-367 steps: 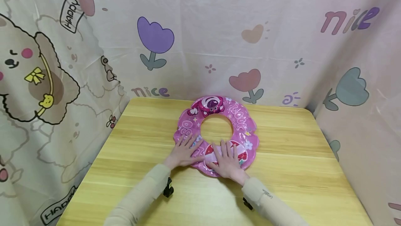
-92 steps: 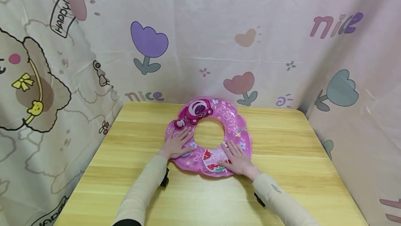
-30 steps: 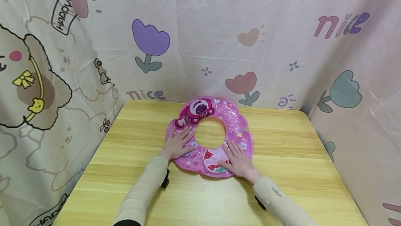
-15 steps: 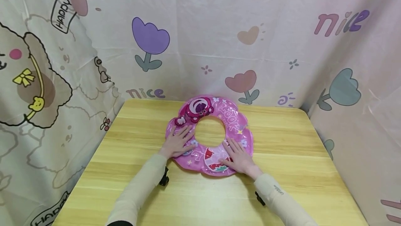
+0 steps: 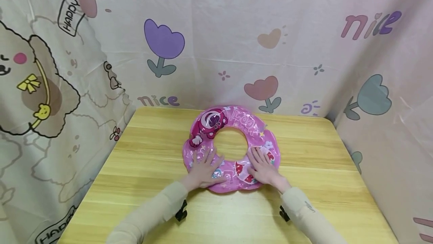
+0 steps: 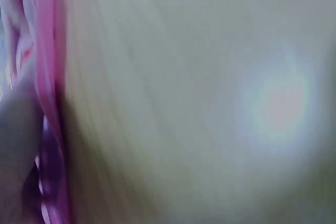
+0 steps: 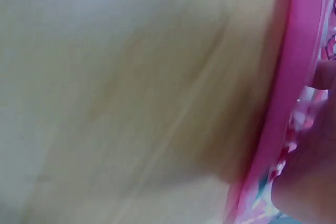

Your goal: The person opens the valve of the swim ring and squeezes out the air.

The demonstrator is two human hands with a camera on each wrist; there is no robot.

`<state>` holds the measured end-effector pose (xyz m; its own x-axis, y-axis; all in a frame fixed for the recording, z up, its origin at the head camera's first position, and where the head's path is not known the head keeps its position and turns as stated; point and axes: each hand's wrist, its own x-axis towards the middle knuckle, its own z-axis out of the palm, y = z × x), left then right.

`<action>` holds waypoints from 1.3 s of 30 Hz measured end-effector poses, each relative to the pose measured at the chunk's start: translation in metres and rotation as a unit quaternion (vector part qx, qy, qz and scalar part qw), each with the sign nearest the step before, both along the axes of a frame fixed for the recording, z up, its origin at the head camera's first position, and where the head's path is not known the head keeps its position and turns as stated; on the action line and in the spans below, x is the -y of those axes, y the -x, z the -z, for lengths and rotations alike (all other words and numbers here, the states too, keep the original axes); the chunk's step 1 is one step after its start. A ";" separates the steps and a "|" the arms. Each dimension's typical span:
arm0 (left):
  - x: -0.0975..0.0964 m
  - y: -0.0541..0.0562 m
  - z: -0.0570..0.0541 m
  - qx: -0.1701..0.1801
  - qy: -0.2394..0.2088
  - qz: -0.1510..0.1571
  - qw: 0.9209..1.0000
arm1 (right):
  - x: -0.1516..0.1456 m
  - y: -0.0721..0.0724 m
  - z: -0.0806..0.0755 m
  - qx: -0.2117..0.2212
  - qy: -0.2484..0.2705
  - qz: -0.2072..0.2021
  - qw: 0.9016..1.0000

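Note:
A pink inflatable swim ring [image 5: 244,123] with a scalloped edge lies flat on the wooden table, the print of a magenta bear on its far left. My left hand [image 5: 204,170] rests on the ring's near-left part with fingers spread. On the near-right part lies my right hand [image 5: 266,169], its fingers straight, partly covering a red-and-white print. In the left wrist view the ring's pink edge [image 6: 47,51] runs down the left side, blurred. The right wrist view has the ring's side [image 7: 294,77] along the right, with part of my right hand [image 7: 310,171] over it.
The yellowish wooden table [image 5: 321,161] reaches back to a printed cloth [image 5: 216,29] hung behind it. More cloth hangs at the left and right sides. A black wrist-mounted device [image 5: 181,211] shows under the left sleeve, another black device [image 5: 284,214] under the right.
The ring has turned counterclockwise: the bear print shifted left and nearer, the red-and-white print to the right. My left hand moved nearer and right along with it; my right hand moved slightly right.

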<state>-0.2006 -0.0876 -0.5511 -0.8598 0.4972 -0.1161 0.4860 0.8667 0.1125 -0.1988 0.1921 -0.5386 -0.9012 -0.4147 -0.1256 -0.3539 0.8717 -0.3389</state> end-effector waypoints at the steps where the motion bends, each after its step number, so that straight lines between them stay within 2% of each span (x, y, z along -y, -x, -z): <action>1: -0.006 -0.003 0.001 0.002 -0.003 -0.018 1.000 | 0.003 -0.001 0.000 -0.002 -0.002 0.007 1.000; 4: -0.022 -0.010 0.004 0.003 -0.010 -0.061 0.998 | 0.009 -0.001 0.004 -0.003 0.005 0.026 1.000; 6: -0.029 -0.013 0.005 0.000 -0.024 -0.075 0.997 | 0.010 0.001 0.007 0.002 0.016 0.040 0.999; 8: -0.031 -0.016 0.003 -0.005 -0.030 -0.067 0.997 | 0.007 0.002 0.013 0.005 0.018 0.045 0.999; 11: -0.025 -0.016 -0.006 -0.034 -0.021 -0.018 0.999 | 0.000 0.004 0.022 -0.006 0.018 0.032 0.999; 13: -0.017 -0.007 -0.011 -0.078 -0.001 0.028 0.997 | -0.005 0.005 0.027 -0.022 0.009 0.012 1.000; 15: -0.007 0.008 -0.016 -0.126 0.016 0.058 0.990 | -0.010 0.005 0.030 -0.040 0.003 -0.009 0.999; 17: 0.004 0.027 -0.017 -0.177 0.040 0.070 0.981 | -0.015 0.006 0.033 -0.053 -0.005 -0.028 0.998; 19: 0.016 0.043 -0.013 -0.202 0.059 0.062 0.976 | -0.017 0.007 0.034 -0.056 -0.012 -0.039 0.998; 22: 0.033 0.055 0.000 -0.188 0.058 0.047 0.979 | -0.018 0.007 0.035 -0.057 -0.030 -0.056 0.996; 26: 0.045 0.055 0.019 -0.127 0.018 0.036 0.991 | -0.017 0.007 0.035 -0.065 -0.043 -0.066 0.995; 28: 0.045 0.054 0.024 -0.124 0.002 0.035 0.992 | -0.018 0.006 0.034 -0.069 -0.042 -0.062 0.995; 33: 0.040 0.056 0.026 -0.126 0.011 0.027 0.992 | -0.019 0.002 0.034 -0.076 -0.038 -0.048 0.995; 39: 0.039 0.058 0.023 -0.088 -0.005 0.011 0.996 | -0.017 0.002 0.034 -0.104 -0.018 -0.045 0.993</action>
<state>-0.2584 -0.1270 -0.5738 -0.8551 0.5169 0.0408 0.5181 0.8547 0.0318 -0.2007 0.2091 -0.5727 -0.8688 -0.4933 0.0434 -0.4899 0.8435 -0.2200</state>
